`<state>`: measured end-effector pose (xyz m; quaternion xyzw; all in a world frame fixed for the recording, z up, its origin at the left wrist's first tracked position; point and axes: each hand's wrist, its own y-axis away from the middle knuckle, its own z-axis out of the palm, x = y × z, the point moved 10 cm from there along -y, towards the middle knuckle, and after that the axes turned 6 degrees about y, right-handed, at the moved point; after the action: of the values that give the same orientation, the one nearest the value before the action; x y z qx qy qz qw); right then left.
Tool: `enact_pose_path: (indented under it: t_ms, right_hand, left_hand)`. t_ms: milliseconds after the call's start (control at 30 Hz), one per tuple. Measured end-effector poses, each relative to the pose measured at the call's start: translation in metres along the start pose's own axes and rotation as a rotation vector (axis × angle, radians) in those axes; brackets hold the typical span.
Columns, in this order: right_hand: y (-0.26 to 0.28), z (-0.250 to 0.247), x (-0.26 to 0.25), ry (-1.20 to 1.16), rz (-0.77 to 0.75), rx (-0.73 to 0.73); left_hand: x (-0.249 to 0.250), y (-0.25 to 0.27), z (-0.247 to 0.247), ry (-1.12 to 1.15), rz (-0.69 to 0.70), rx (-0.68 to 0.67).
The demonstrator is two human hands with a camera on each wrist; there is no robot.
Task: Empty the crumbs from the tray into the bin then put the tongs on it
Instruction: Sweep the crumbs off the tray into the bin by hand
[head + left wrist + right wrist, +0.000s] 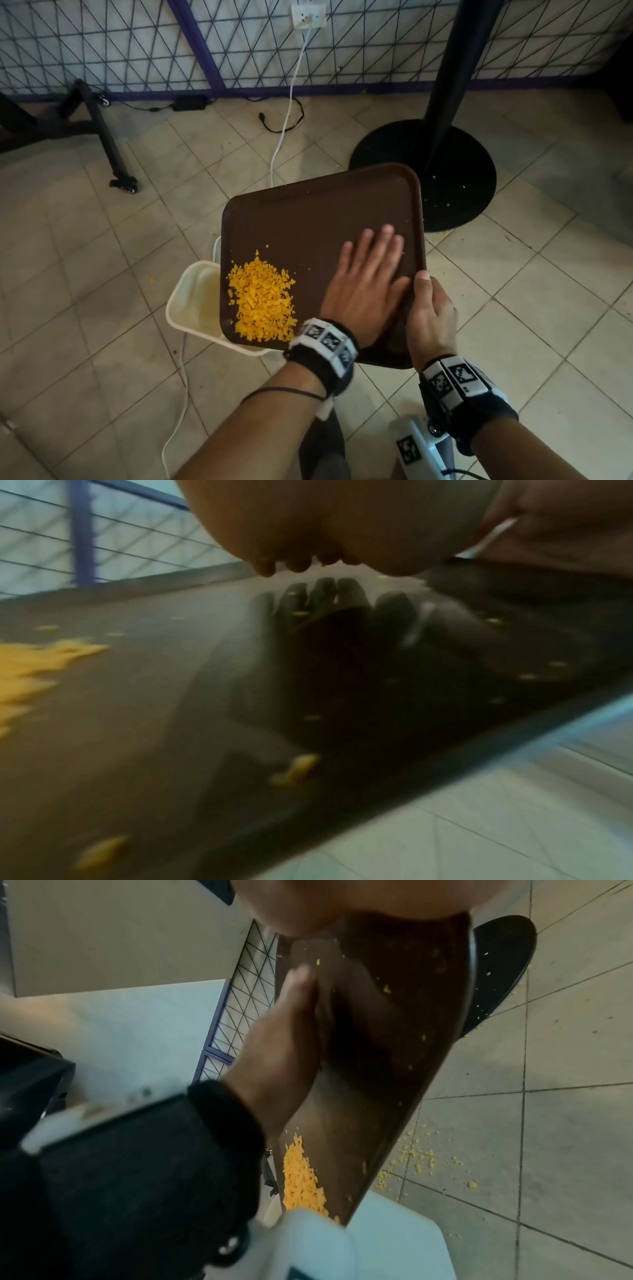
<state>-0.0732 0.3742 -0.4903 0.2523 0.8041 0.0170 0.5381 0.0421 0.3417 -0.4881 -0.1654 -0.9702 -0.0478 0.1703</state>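
Note:
A brown tray [308, 205] is held tilted over a cream bin [191, 301], its low left edge above the bin's opening. Yellow crumbs [262, 301] are heaped at that low edge, also seen as crumbs [303, 1180] in the right wrist view and crumbs [31, 669] in the left wrist view. My left hand [366, 274] lies flat on the tray's [137, 723] surface with straight fingers, right of the heap. My right hand [431, 308] grips the tray's [394, 1042] near right rim, thumb on top. No tongs are in view.
A black round table base [455, 164] and its pole stand just beyond the tray. White and black cables [284, 123] run across the tiled floor. Spilt crumbs [421, 1156] lie on the tiles beside the bin [394, 1245]. A wire fence lines the back.

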Motion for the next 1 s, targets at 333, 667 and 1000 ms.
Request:
enact_pose_path:
  t_ms: [333,667,1000]
  right_hand:
    - [0.002,0.000,-0.008,0.005,-0.024,-0.018]
    - [0.002,0.000,-0.003,-0.004,0.011,0.000]
    - [0.001,0.002,-0.004,0.022,0.000,-0.007]
  left_hand:
    - [-0.130,0.079,0.031,0.009,-0.405,-0.106]
    - [-0.015,0.051,0.027,0.034,-0.034,-0.051]
    - [-0.166,0.140,0.046,-0.123,-0.364,-0.231]
